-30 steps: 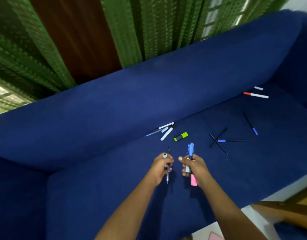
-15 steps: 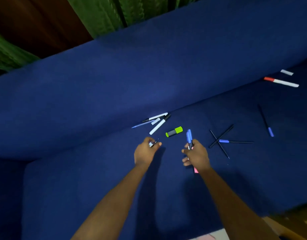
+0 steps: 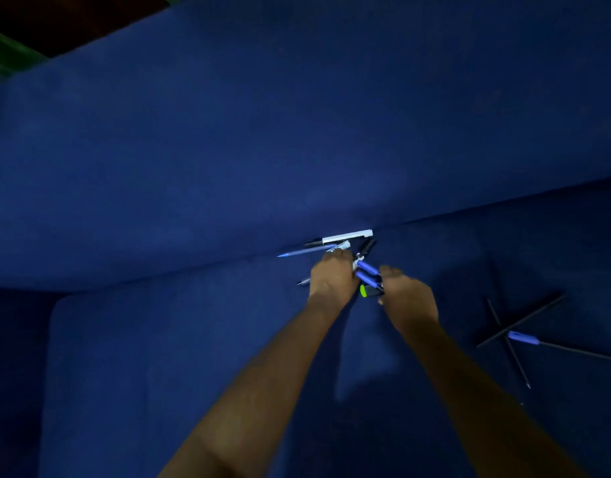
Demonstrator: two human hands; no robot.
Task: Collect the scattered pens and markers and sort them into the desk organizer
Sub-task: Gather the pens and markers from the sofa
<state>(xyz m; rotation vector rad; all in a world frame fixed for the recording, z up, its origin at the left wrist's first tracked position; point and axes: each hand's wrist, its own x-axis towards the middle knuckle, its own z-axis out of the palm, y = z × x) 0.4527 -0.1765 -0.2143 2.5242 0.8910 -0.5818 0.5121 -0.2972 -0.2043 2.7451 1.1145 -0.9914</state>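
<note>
Both hands moved fwd to pen cluster at seat/backrest crease since 0.5 s ago; collecting continues, organizer not in view.

Left hand curled round thin pen, fingertips reaching white marker and blue pen.

Right hand grips blue-capped markers, at green highlighter.

Black pens crossed on sofa, well apart to right, untouched.

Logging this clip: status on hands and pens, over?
Left hand and right hand both gripping pens. Green highlighter between them. White marker by backrest, crossed black pens uncollected. Nothing blocking.
</note>
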